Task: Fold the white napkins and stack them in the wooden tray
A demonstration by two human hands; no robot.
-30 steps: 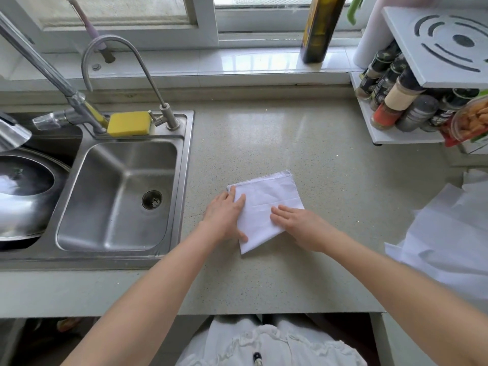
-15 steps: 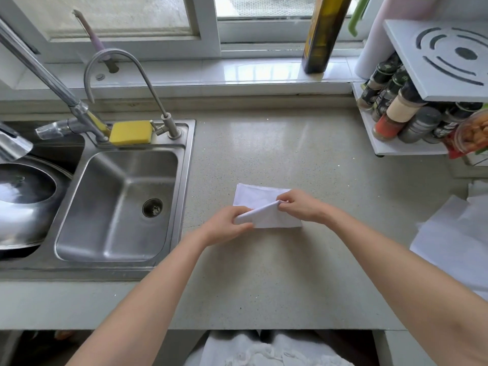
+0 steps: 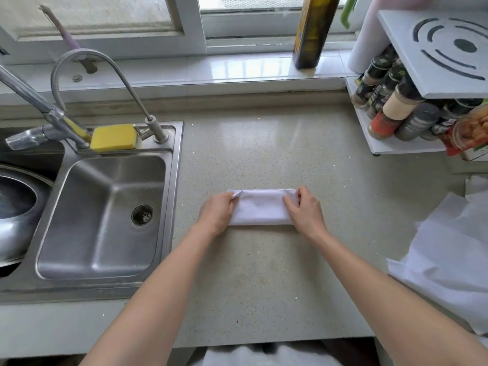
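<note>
The folded white cloth napkin (image 3: pixel 260 210) lies flat as a narrow rectangle on the speckled beige stone countertop (image 3: pixel 264 143), long side running left to right, between both hands. The left hand (image 3: pixel 217 212) sits at the napkin's left end; its fingertips curl in and pinch the far left corner, where a small flap of fabric sticks up between them. The right hand (image 3: pixel 305 210) covers the right end, fingers bent and laid over the top layer, thumb on the far edge; it looks like a light pinch on that end, though the thumb contact is hard to read from this angle. Neither hand is spread wide; both are half-closed onto the cloth. The napkin's near edge lies flat on the counter.

A loose pile of unfolded white napkins (image 3: pixel 454 260) sits at the counter's right edge, well apart from the folded one. The stainless steel sink basin (image 3: pixel 103 215) is to the left, with a yellow sponge (image 3: pixel 114 137) on its rear rim beside the curved chrome faucet (image 3: pixel 87 55). A metal pot lid (image 3: pixel 15 207) shows at far left. A white spice rack with jars (image 3: pixel 396 109) stands at the right rear; a dark olive oil bottle (image 3: pixel 311 30) stands on the white window sill (image 3: pixel 211 70).
</note>
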